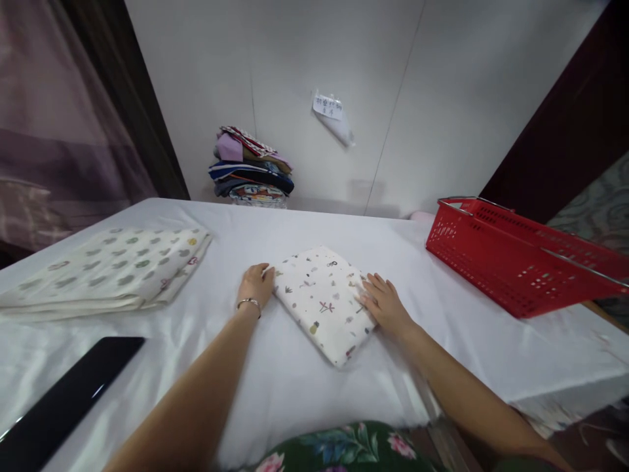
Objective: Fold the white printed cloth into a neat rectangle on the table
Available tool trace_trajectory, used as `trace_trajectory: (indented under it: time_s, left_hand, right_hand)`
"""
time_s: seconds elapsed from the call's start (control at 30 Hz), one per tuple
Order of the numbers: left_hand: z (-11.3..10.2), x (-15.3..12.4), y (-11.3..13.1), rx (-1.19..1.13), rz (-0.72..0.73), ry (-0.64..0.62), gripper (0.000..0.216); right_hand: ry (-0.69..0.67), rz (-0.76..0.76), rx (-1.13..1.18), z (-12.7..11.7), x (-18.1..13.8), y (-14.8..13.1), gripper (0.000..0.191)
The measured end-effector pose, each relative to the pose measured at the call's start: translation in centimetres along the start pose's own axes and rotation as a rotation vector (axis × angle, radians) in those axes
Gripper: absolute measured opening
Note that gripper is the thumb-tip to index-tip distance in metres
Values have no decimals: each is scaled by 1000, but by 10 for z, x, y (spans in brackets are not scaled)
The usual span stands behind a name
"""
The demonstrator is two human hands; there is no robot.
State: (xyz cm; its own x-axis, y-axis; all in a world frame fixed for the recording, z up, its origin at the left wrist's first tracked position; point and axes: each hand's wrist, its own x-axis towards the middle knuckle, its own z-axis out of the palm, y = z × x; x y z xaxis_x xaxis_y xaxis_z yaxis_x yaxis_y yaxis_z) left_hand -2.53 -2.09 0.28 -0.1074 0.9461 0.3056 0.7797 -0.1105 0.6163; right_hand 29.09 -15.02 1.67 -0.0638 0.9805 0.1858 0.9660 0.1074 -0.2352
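Note:
A small folded white cloth (322, 298) with little printed motifs lies in the middle of the white-covered table (304, 223). My left hand (256, 284), with a bracelet at the wrist, rests against the cloth's left edge, fingers curled at its corner. My right hand (382, 302) lies flat with fingers spread on the cloth's right edge. Neither hand lifts the cloth; it stays flat on the table.
A larger folded cloth (111, 269) with green dots lies at the left. A red plastic basket (515, 259) stands at the right, near the table's edge. A stack of folded fabrics (253, 167) sits by the back wall. A black flat object (63, 393) lies near the front left.

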Motion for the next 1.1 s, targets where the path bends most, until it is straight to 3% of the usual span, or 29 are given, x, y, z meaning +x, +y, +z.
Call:
trace_trajectory:
  time_s: [0.07, 0.13, 0.2, 0.27, 0.33, 0.4, 0.5, 0.57, 0.63, 0.9, 1.03, 1.1]
  left_hand:
    - [0, -4, 3, 51, 148, 49, 37]
    - [1, -8, 8, 96, 268, -16, 39]
    - [3, -10, 11, 121, 286, -152, 39]
    - [6, -10, 12, 123, 247, -231, 38]
    - [7, -9, 9, 103, 220, -218, 39]
    - [8, -7, 6, 90, 206, -168, 42]
    - [7, -4, 2, 92, 155, -129, 47]
    - [7, -4, 2, 102, 133, -139, 48]
    - [6, -5, 3, 114, 130, -155, 49]
    - [1, -7, 6, 132, 117, -211, 52]
    - [1, -7, 6, 130, 112, -223, 52]
    - [1, -7, 6, 124, 103, -225, 52]
  right_hand:
    - [28, -11, 11, 0, -11, 1, 46]
    - [-13, -20, 31, 0, -20, 5, 45]
    - [-37, -18, 72, 0, -25, 9, 44]
    - [56, 22, 165, -4, -29, 14, 42]
    - [203, 153, 354, -9, -34, 16, 41]
    - [253, 362, 644, -15, -42, 16, 40]
    - [31, 625, 1098, -18, -58, 7, 38]
    - [-193, 700, 1316, -17, -67, -4, 36]
    - [-332, 743, 1463, -15, -71, -15, 34]
    - [-296, 887, 1887, -9, -56, -44, 35]
    - [-384, 913, 1900, -5, -47, -47, 41]
    - [-305, 901, 1826, -5, -43, -48, 37]
